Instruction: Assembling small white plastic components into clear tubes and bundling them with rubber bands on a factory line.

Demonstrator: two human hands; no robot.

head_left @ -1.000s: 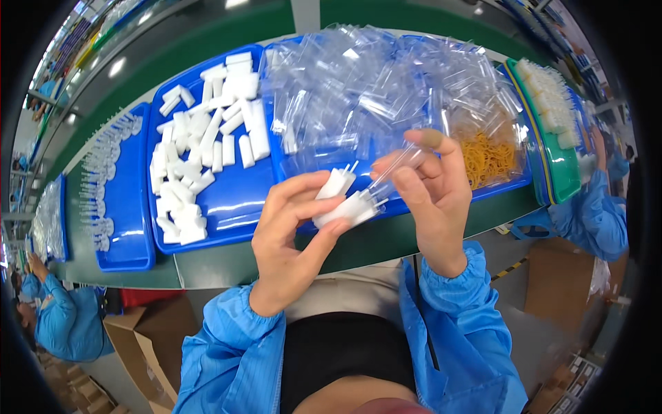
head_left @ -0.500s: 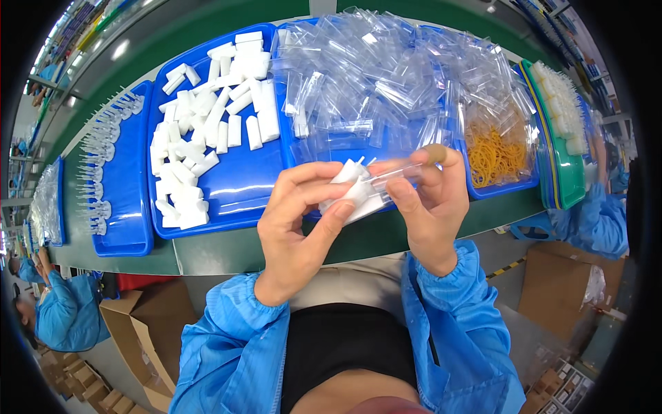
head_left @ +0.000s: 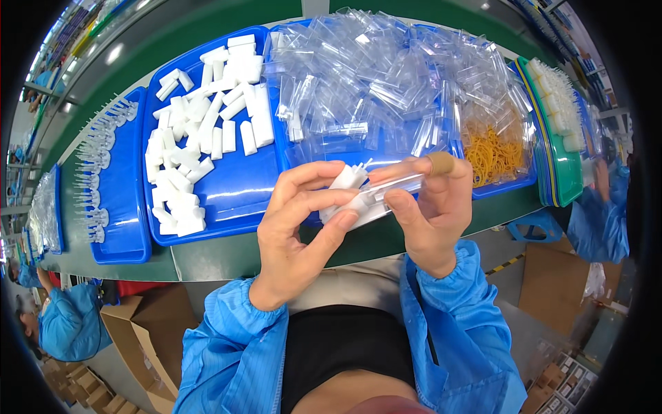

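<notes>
In front of my body, above the table's near edge, my left hand (head_left: 289, 224) is closed around white foam pieces (head_left: 349, 178). Thin, pale prongs stick out from the top of what it holds. A clear plastic sleeve (head_left: 408, 185) is pinched between the thumb and fingers of my right hand (head_left: 438, 214), and one of its fingers wears a tan bandage. The sleeve's left end meets the white pieces between the two hands. How far it reaches over them, I cannot tell. My left fingers hide part of the foam.
A blue tray (head_left: 234, 200) of white foam blocks (head_left: 186, 148) is at left. Clear sleeves (head_left: 372, 83) fill the middle tray, beside yellow rubber bands (head_left: 493, 155). Further left, another tray (head_left: 127, 207) bears clear pronged parts (head_left: 93, 165). Green trays (head_left: 569, 183) stand right. Co-workers sit both sides.
The sleeve in my right hand has shifted slightly and lies lower against the white pieces, which have tilted a little. My view has moved slightly; both hands keep their grip.
</notes>
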